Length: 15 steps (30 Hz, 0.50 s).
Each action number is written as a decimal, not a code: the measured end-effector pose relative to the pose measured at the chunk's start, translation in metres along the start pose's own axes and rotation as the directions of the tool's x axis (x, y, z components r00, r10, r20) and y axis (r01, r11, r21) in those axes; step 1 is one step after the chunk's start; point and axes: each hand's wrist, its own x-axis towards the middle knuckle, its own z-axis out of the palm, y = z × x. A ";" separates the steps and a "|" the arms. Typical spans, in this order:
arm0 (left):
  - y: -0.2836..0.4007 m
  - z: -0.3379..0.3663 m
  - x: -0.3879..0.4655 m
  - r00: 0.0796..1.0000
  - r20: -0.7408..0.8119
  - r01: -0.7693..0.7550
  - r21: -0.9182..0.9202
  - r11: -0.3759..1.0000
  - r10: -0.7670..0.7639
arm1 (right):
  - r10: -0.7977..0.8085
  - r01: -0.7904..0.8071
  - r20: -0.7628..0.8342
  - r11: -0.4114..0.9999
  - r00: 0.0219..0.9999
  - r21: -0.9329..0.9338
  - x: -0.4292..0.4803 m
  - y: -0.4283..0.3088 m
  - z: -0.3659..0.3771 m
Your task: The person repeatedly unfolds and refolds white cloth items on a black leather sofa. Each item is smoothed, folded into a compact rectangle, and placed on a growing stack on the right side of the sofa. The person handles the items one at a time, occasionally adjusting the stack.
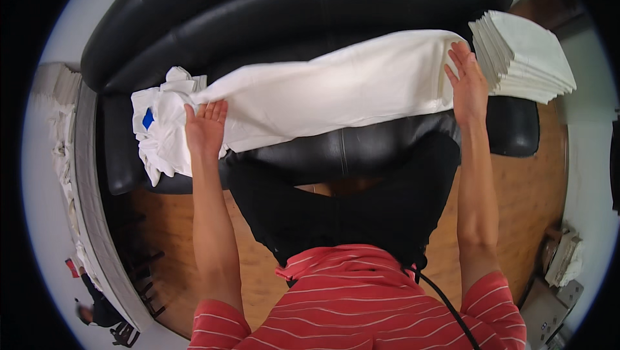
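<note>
A long white cloth (339, 88) lies stretched across the seat of a black leather sofa (315, 8). At its left end my left hand (206, 127) rests palm up with fingers apart, touching or just over the fabric, beside a crumpled heap of white cloth (164, 141) with a blue patch (148, 118) on it. My right hand (467, 86) is at the cloth's right end, fingers spread, its fingertips at the edge; whether they pinch it is not plain. Just right of that hand stands a stack of folded white cloths (533, 59).
A long grey table (92, 156) with stacked and loose white cloths (63, 127) runs along the left. A person (99, 309) is beyond it at lower left. Cartons (545, 306) and a white bundle (564, 258) sit at lower right. A black cable (445, 301) hangs by my waist.
</note>
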 end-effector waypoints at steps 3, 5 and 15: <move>-0.026 0.003 0.007 0.997 -0.011 -0.068 0.343 0.937 0.076 | -0.148 0.165 0.088 0.961 0.985 -0.222 -0.005 0.025 0.013; -0.059 -0.016 -0.005 0.990 -0.140 0.040 0.452 0.891 0.027 | -0.120 0.116 0.029 0.824 0.992 -0.555 -0.034 0.064 -0.002; -0.121 -0.156 -0.005 0.931 -0.359 0.230 0.717 0.658 0.066 | 0.119 -0.311 -0.337 0.738 0.934 -0.600 -0.034 0.144 -0.139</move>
